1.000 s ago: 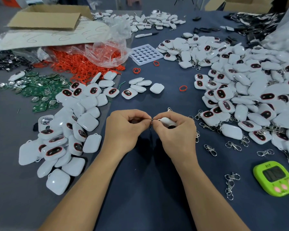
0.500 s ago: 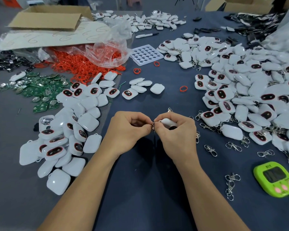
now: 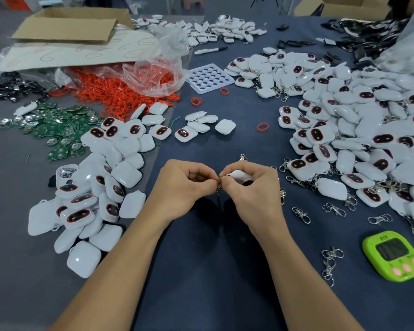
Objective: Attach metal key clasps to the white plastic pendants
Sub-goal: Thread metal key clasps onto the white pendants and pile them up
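My right hand (image 3: 253, 194) grips a white plastic pendant (image 3: 239, 175), mostly hidden by the fingers. My left hand (image 3: 184, 187) pinches a small metal key clasp (image 3: 219, 183) at the pendant's corner; the fingertips of both hands meet there. A pile of white pendants without clasps (image 3: 98, 187) lies to the left. A large heap of pendants with clasps (image 3: 359, 130) spreads on the right. Loose metal clasps (image 3: 301, 215) lie scattered on the dark blue mat right of my hands.
A green timer (image 3: 396, 255) sits at the lower right. Orange rings (image 3: 120, 91) spill from a plastic bag at the back left, beside green circuit boards (image 3: 55, 130) and a cardboard box (image 3: 69, 27). A white hole tray (image 3: 209, 78) and a marker pen (image 3: 210, 50) lie further back.
Both hands have stayed almost in place. The fingertips have shifted slightly around the clasp and pendant corner.
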Motion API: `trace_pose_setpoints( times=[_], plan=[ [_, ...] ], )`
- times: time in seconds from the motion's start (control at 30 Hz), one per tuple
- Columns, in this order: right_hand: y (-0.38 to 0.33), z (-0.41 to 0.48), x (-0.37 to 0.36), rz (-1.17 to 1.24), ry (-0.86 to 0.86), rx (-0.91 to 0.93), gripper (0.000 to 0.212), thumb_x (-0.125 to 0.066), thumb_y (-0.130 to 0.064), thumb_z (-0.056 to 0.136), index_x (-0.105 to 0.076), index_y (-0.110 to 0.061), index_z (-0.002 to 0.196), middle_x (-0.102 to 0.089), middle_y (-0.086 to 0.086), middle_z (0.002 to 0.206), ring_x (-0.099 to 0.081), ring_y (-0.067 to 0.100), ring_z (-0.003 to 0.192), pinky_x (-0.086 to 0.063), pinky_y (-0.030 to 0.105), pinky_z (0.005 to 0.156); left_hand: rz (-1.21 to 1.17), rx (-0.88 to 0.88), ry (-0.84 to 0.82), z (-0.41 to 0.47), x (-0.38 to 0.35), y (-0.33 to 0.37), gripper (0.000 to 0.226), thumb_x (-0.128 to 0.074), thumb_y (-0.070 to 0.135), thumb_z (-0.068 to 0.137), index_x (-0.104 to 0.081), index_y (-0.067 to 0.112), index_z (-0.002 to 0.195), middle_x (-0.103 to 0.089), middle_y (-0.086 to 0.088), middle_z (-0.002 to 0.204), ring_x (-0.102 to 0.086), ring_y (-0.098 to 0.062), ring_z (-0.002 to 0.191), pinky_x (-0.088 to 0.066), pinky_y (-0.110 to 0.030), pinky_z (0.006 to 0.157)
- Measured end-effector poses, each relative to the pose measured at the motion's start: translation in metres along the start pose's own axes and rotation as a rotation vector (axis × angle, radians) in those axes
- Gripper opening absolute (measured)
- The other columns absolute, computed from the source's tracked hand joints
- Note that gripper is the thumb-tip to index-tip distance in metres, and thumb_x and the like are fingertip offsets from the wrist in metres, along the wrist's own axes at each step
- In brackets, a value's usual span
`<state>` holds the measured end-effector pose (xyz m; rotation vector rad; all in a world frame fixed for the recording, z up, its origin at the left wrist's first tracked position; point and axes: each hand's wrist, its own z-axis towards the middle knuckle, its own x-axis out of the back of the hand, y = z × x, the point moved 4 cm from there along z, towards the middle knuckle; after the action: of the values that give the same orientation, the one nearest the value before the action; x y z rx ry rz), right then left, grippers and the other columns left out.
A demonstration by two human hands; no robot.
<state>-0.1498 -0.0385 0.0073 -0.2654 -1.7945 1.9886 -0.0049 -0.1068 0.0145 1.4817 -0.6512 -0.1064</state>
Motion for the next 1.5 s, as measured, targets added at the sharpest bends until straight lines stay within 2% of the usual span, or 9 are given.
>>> trace_pose_setpoints(
  times=[0.27, 0.37, 0.47, 0.57, 0.7, 0.83, 0.97, 1.07, 1.5],
  plan=[
    [0.003, 0.001, -0.002, -0.039, -0.015, -0.009, 0.013, -0.074, -0.015, 0.081, -0.075, -0.027, 0.075, -0.067, -0.011, 0.062, -0.051, 0.003, 0.052, -0.041, 0.016, 0.051, 0.02, -0.026, 0.093, -0.001, -0.003, 0.001, 0.011, -0.066, 0.024, 0.064, -0.075, 0.029, 0.067, -0.067, 0.009, 0.059, -0.054, -0.003, 0.052, -0.041, -0.017, 0.052],
    [0.005, 0.003, -0.002, -0.001, 0.036, -0.064, 0.007, -0.071, -0.027, 0.084, -0.075, -0.028, 0.077, -0.068, -0.003, 0.069, -0.056, 0.006, 0.061, -0.047, 0.024, 0.058, 0.134, -0.065, 0.316, -0.004, 0.004, 0.004, 0.01, -0.067, 0.029, 0.065, -0.073, 0.036, 0.07, -0.067, 0.014, 0.061, -0.059, -0.002, 0.056, -0.043, -0.014, 0.054],
    [0.006, 0.004, 0.001, 0.089, 0.038, -0.137, 0.01, -0.064, -0.03, 0.082, -0.074, -0.029, 0.084, -0.067, 0.0, 0.076, -0.054, 0.013, 0.067, -0.048, 0.037, 0.065, 0.499, -0.068, 0.539, -0.007, 0.014, 0.008, 0.005, -0.066, 0.037, 0.069, -0.07, 0.036, 0.072, -0.062, 0.016, 0.061, -0.059, -0.005, 0.069, -0.043, -0.027, 0.061],
    [0.008, 0.005, 0.006, 0.11, 0.003, -0.144, 0.021, -0.061, -0.02, 0.084, -0.066, -0.035, 0.098, -0.07, -0.004, 0.089, -0.057, 0.013, 0.071, -0.05, 0.035, 0.067, 0.737, -0.095, 0.36, -0.003, 0.004, 0.008, 0.003, -0.072, 0.036, 0.076, -0.071, 0.037, 0.078, -0.06, 0.018, 0.065, -0.057, -0.007, 0.075, -0.04, -0.028, 0.063],
    [0.011, 0.008, 0.015, 0.145, -0.055, -0.164, 0.022, -0.065, -0.011, 0.094, -0.055, -0.026, 0.107, -0.074, 0.002, 0.094, -0.063, 0.017, 0.071, -0.054, 0.038, 0.07, 0.728, -0.136, 0.22, -0.002, -0.005, 0.007, 0.006, -0.073, 0.03, 0.076, -0.071, 0.034, 0.08, -0.059, 0.015, 0.067, -0.049, -0.005, 0.074, -0.044, -0.028, 0.067],
    [0.011, 0.009, 0.014, 0.058, -0.133, -0.121, 0.026, -0.066, -0.01, 0.086, -0.075, -0.032, 0.098, -0.067, 0.003, 0.075, -0.054, 0.018, 0.058, -0.05, 0.033, 0.061, 0.665, -0.1, 0.144, 0.001, -0.003, 0.004, 0.008, -0.073, 0.028, 0.076, -0.07, 0.034, 0.081, -0.059, 0.014, 0.07, -0.05, -0.001, 0.075, -0.039, -0.02, 0.066],
    [0.015, 0.008, 0.011, -0.105, -0.067, -0.094, 0.035, -0.066, -0.011, 0.094, -0.068, -0.043, 0.109, -0.069, -0.006, 0.08, -0.06, 0.009, 0.058, -0.05, 0.021, 0.059, 0.63, -0.1, 0.111, 0.0, -0.003, 0.006, 0.011, -0.074, 0.025, 0.077, -0.073, 0.036, 0.082, -0.058, 0.013, 0.069, -0.051, -0.005, 0.075, -0.046, -0.029, 0.073],
    [0.014, 0.007, 0.012, -0.069, -0.051, -0.099, 0.029, -0.069, -0.012, 0.094, -0.059, -0.038, 0.098, -0.073, -0.008, 0.085, -0.062, 0.008, 0.057, -0.049, 0.018, 0.056, 0.614, -0.103, 0.095, 0.0, -0.003, 0.007, 0.014, -0.074, 0.024, 0.078, -0.076, 0.036, 0.085, -0.059, 0.013, 0.07, -0.052, -0.007, 0.076, -0.049, -0.033, 0.076],
    [0.012, 0.004, 0.011, -0.166, -0.029, -0.057, 0.029, -0.073, -0.014, 0.091, -0.065, -0.042, 0.095, -0.071, -0.013, 0.078, -0.058, 0.004, 0.063, -0.044, 0.011, 0.06, 0.545, -0.103, 0.083, 0.0, -0.001, 0.001, 0.016, -0.075, 0.024, 0.078, -0.079, 0.037, 0.086, -0.06, 0.016, 0.069, -0.056, -0.001, 0.082, -0.048, -0.024, 0.068]
  ],
)
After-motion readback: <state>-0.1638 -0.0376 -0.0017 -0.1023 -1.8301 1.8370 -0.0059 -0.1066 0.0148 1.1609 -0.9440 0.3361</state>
